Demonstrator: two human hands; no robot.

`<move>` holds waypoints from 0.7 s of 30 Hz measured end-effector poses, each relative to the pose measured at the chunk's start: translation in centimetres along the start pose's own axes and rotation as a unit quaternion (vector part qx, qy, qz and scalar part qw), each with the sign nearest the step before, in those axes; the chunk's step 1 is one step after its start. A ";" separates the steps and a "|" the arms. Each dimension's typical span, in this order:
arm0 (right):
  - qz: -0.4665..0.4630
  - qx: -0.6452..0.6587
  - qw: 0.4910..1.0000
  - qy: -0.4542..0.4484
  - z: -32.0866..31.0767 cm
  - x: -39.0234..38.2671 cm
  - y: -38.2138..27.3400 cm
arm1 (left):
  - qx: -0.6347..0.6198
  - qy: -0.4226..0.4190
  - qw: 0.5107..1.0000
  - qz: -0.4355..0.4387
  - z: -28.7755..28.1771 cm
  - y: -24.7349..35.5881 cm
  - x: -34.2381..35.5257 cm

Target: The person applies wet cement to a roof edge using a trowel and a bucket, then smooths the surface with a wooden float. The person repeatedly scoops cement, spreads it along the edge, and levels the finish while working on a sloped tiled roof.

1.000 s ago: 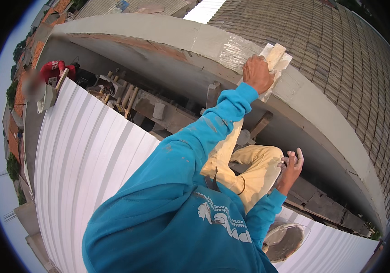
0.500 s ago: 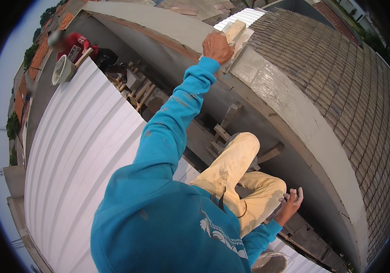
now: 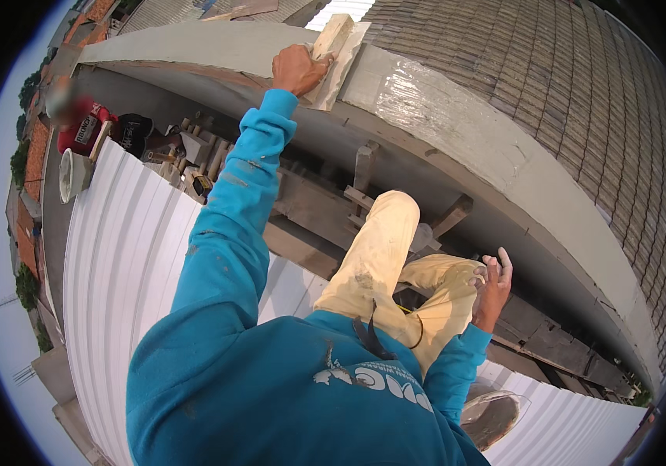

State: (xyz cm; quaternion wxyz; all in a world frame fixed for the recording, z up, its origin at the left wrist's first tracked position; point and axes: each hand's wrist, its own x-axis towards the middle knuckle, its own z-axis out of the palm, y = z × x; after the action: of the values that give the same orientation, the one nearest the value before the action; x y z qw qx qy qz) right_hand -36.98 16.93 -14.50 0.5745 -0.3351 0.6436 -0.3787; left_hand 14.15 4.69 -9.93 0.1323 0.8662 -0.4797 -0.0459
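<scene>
Out ahead, my left hand [image 3: 299,70] is closed around the wooden handle of a plastering float [image 3: 338,74]. The float's flat board lies against the top of a grey rendered wall [image 3: 465,120]. Just right of the board, part of that surface looks wet and shiny. My right hand [image 3: 493,289] is raised beside my bent knee, with grey smears on its fingers. Those fingers are partly curled and apart, and nothing shows in them. A bucket [image 3: 491,415] with grey residue stands beneath my right forearm.
White corrugated roofing [image 3: 127,233] spreads below me on the left. Timber props [image 3: 453,216] stick out along the gap under the wall. Brown roof tiles [image 3: 550,70] slope beyond it. Far left, a person in red [image 3: 84,128] is near a pale basin [image 3: 75,175].
The view has turned, so the wall, the float and the other person appear farther left. My left hand keeps its grip on the float. My right hand stays by the knee.
</scene>
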 end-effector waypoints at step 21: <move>-0.084 0.098 0.986 0.104 -6.4 -2.1 -1.3 | -0.177 0.027 0.967 0.182 9.5 34.3 -18.4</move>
State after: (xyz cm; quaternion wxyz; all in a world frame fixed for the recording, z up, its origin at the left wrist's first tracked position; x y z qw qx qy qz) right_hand -43.09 18.71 -12.00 0.5006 -0.2888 0.6288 -0.5201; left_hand -25.73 1.17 -10.57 0.3028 0.7279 -0.6097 -0.0817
